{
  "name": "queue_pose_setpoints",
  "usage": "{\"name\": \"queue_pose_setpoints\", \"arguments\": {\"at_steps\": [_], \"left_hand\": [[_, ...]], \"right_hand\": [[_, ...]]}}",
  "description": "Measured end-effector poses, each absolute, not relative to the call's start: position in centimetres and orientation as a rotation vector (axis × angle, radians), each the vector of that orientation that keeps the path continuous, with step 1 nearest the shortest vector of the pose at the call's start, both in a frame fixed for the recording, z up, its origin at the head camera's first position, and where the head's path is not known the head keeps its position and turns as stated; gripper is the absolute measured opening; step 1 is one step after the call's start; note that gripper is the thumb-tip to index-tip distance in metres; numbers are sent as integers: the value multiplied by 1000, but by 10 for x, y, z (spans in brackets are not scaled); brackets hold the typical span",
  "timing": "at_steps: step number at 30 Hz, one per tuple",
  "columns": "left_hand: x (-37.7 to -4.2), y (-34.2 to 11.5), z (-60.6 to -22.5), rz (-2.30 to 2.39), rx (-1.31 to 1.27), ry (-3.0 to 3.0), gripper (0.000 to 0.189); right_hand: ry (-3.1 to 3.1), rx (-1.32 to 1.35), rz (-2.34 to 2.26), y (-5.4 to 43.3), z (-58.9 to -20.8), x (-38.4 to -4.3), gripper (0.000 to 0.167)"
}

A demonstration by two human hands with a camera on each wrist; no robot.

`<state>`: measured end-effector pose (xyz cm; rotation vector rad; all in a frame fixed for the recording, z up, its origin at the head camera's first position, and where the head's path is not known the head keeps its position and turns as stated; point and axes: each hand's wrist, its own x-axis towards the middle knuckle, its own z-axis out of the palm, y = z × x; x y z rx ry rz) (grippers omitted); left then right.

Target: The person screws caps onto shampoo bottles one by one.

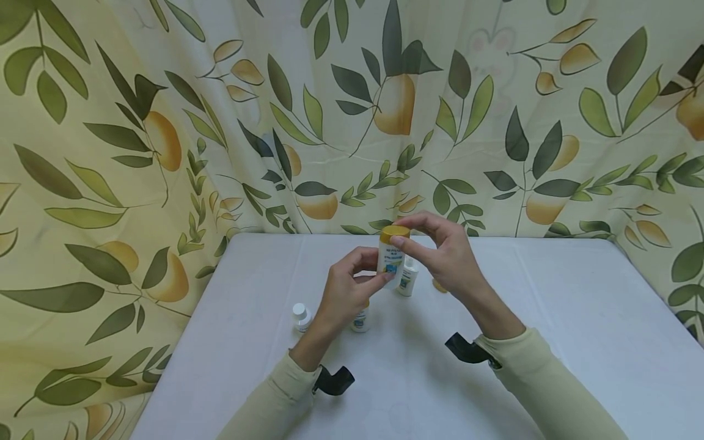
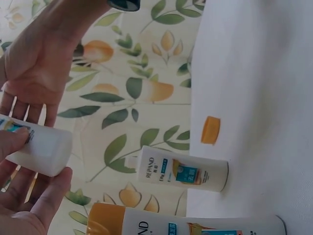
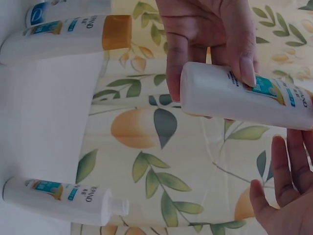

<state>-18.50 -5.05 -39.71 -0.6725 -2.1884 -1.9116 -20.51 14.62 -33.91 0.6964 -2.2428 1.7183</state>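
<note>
A white bottle (image 1: 389,260) with a gold-orange cap (image 1: 395,231) is raised above the table, slightly tilted. My left hand (image 1: 342,290) grips its body, thumb across the label, as the right wrist view also shows. At the top, my right hand (image 1: 448,256) pinches the cap between thumb and fingers. Behind the raised bottle stands an uncapped white bottle (image 3: 63,198), its bare neck visible in the right wrist view. A loose orange cap (image 2: 211,129) lies on the table near it.
Another orange-capped bottle (image 3: 63,36) stands on the white table (image 1: 231,366), partly behind my left hand in the head view. Left of it is a small white-capped bottle (image 1: 300,316). A leaf-and-fruit patterned curtain (image 1: 220,122) hangs along the table's back and left.
</note>
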Motion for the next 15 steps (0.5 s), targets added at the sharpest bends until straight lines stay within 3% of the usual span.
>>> {"name": "queue_pose_setpoints", "arguments": {"at_steps": [15], "left_hand": [[-187, -53, -394, -1948, -671, -2316, 33]], "right_hand": [[-2331, 757, 1677, 150, -338, -202, 18]]}}
